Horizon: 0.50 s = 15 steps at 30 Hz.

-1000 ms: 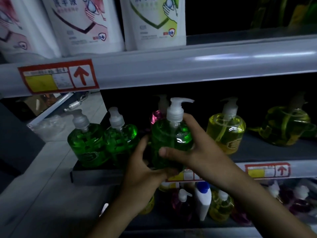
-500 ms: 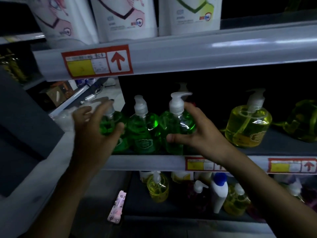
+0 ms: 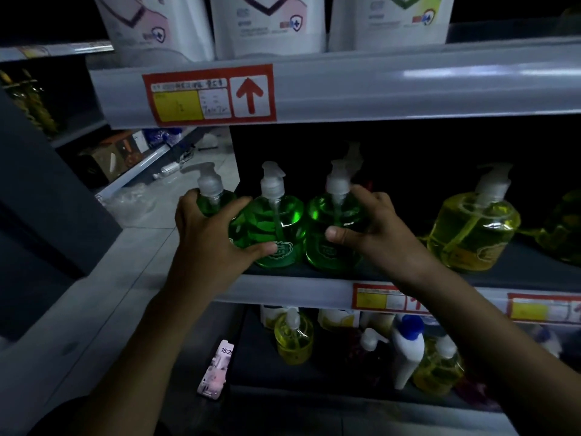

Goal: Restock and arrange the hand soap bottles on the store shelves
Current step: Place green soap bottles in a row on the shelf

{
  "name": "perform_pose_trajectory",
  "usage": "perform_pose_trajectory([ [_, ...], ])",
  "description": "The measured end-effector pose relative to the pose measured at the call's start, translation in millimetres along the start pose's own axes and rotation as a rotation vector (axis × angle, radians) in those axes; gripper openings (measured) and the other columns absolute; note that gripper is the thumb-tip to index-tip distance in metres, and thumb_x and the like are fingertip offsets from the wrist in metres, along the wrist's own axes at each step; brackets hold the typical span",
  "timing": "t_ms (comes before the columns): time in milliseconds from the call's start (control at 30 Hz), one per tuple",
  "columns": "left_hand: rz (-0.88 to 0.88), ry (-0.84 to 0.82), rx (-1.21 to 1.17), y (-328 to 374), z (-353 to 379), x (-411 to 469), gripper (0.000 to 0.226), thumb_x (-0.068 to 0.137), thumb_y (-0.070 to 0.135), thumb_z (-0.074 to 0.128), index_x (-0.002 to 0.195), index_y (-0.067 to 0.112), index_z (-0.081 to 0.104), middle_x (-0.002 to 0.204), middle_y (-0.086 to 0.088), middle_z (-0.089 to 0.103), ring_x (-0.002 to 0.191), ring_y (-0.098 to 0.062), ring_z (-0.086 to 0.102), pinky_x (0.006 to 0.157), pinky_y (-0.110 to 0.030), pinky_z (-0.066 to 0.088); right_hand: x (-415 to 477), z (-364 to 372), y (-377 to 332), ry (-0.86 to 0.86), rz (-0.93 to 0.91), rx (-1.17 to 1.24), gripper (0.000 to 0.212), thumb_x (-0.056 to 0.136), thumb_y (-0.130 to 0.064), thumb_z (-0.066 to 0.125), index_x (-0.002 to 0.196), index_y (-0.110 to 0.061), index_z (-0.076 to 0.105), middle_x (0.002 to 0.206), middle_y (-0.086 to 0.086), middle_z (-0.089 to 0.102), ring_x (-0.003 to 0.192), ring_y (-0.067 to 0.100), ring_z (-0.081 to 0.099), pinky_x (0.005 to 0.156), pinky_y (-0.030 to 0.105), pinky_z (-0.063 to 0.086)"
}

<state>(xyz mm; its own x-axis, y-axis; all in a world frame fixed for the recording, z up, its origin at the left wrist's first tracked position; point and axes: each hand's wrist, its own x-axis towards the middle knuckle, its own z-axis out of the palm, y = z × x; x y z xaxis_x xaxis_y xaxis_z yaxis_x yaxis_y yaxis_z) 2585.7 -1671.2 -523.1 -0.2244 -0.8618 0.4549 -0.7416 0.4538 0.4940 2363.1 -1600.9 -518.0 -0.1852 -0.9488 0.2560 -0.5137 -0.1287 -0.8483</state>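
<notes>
Three green pump soap bottles stand in a row at the left end of the middle shelf (image 3: 283, 291). My left hand (image 3: 207, 237) wraps around the leftmost green bottle (image 3: 213, 202), its thumb lying across the front of the middle green bottle (image 3: 276, 228). My right hand (image 3: 371, 228) grips the right green bottle (image 3: 333, 221) from its right side, thumb in front. A yellow pump bottle (image 3: 471, 228) stands further right on the same shelf, with another dim one at the frame's right edge.
White refill pouches (image 3: 267, 23) line the upper shelf above a red price tag (image 3: 209, 94). The lower shelf holds yellow bottles (image 3: 294, 338) and a white bottle with a blue cap (image 3: 407, 350). A phone (image 3: 217, 369) lies on the floor by the shelf's left end.
My left hand has closed around the leftmost green bottle. The right hand stays on the right green bottle, now standing on the shelf; the view has moved closer.
</notes>
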Motion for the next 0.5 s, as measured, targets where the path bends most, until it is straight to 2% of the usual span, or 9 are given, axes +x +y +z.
perform_pose_trajectory([
  [100,0.002,0.002,-0.004,0.0,1.0,-0.3,0.075,0.055,0.053,0.081,0.124,0.038,0.056,0.141,-0.008,0.021,0.133,-0.03,0.019,0.103,-0.041,0.035,1.9,-11.8,-2.6,-0.098,0.012,-0.069,0.069,0.081,-0.026,0.074,0.141,-0.03,0.042,0.13,0.0,0.039,0.122,0.016,0.044,0.1,0.025,0.044],
  [133,0.004,0.003,-0.005,-1.2,1.3,-0.6,0.075,0.055,0.053,0.081,0.124,0.038,0.056,0.141,-0.008,0.021,0.134,-0.03,0.019,0.103,-0.042,0.035,4.9,-18.3,-4.6,-0.127,0.043,-0.027,0.063,0.082,-0.025,0.073,0.139,-0.029,0.046,0.13,-0.001,0.046,0.119,0.016,0.049,0.098,0.029,0.047],
  [167,0.008,0.005,-0.006,-2.5,1.5,-0.8,0.076,0.055,0.054,0.08,0.125,0.039,0.055,0.142,-0.008,0.021,0.134,-0.03,0.019,0.103,-0.043,0.035,8.1,-25.2,-8.5,-0.104,0.083,0.051,0.05,0.084,-0.021,0.071,0.131,-0.026,0.054,0.126,-0.001,0.055,0.112,0.013,0.056,0.092,0.026,0.05],
  [200,0.01,0.006,-0.008,-3.9,2.0,-1.0,0.076,0.055,0.055,0.079,0.125,0.039,0.055,0.143,-0.008,0.02,0.135,-0.03,0.018,0.104,-0.043,0.035,13.1,-31.7,-12.1,0.008,0.134,0.146,0.031,0.086,-0.017,0.068,0.117,-0.021,0.063,0.117,0.002,0.064,0.101,0.013,0.062,0.083,0.023,0.054],
  [267,0.005,0.008,-0.008,-6.2,3.6,-1.0,0.079,0.055,0.057,0.078,0.128,0.04,0.053,0.147,-0.009,0.017,0.139,-0.031,0.014,0.106,-0.047,0.034,25.6,-40.8,-17.3,0.282,0.291,0.231,0.005,0.086,-0.016,0.065,0.089,-0.013,0.068,0.102,0.012,0.071,0.087,0.022,0.067,0.081,0.034,0.058],
  [300,-0.006,0.002,-0.001,-6.7,4.3,-0.8,0.08,0.056,0.058,0.077,0.13,0.041,0.051,0.151,-0.009,0.014,0.142,-0.032,0.009,0.108,-0.051,0.032,32.1,-41.4,-17.1,0.323,0.375,0.196,0.012,0.086,-0.02,0.065,0.089,-0.009,0.068,0.102,0.014,0.071,0.086,0.024,0.066,0.083,0.038,0.056],
  [333,-0.017,-0.006,0.014,-7.1,4.8,-0.3,0.082,0.057,0.06,0.077,0.132,0.042,0.049,0.154,-0.009,0.01,0.144,-0.033,0.004,0.11,-0.054,0.029,38.4,-38.9,-16.2,0.284,0.442,0.141,0.02,0.087,-0.025,0.065,0.094,-0.006,0.068,0.103,0.014,0.069,0.086,0.023,0.062,0.084,0.038,0.053],
  [433,-0.038,-0.012,0.025,-7.0,2.4,0.9,0.082,0.059,0.056,0.079,0.134,0.042,0.047,0.156,-0.008,0.009,0.144,-0.032,0.003,0.109,-0.054,0.029,55.6,-22.4,-10.8,0.145,0.399,0.011,0.025,0.088,-0.032,0.066,0.096,-0.008,0.069,0.113,0.014,0.066,0.102,0.019,0.061,0.089,0.033,0.048],
  [500,-0.022,-0.001,0.005,-7.8,-1.0,0.1,0.08,0.06,0.05,0.081,0.133,0.041,0.049,0.154,-0.008,0.017,0.142,-0.031,0.011,0.106,-0.05,0.033,60.2,-19.4,-8.6,0.153,0.439,-0.023,0.041,0.09,-0.031,0.064,0.118,-0.002,0.064,0.13,0.017,0.061,0.121,0.028,0.057,0.095,0.03,0.045],
])
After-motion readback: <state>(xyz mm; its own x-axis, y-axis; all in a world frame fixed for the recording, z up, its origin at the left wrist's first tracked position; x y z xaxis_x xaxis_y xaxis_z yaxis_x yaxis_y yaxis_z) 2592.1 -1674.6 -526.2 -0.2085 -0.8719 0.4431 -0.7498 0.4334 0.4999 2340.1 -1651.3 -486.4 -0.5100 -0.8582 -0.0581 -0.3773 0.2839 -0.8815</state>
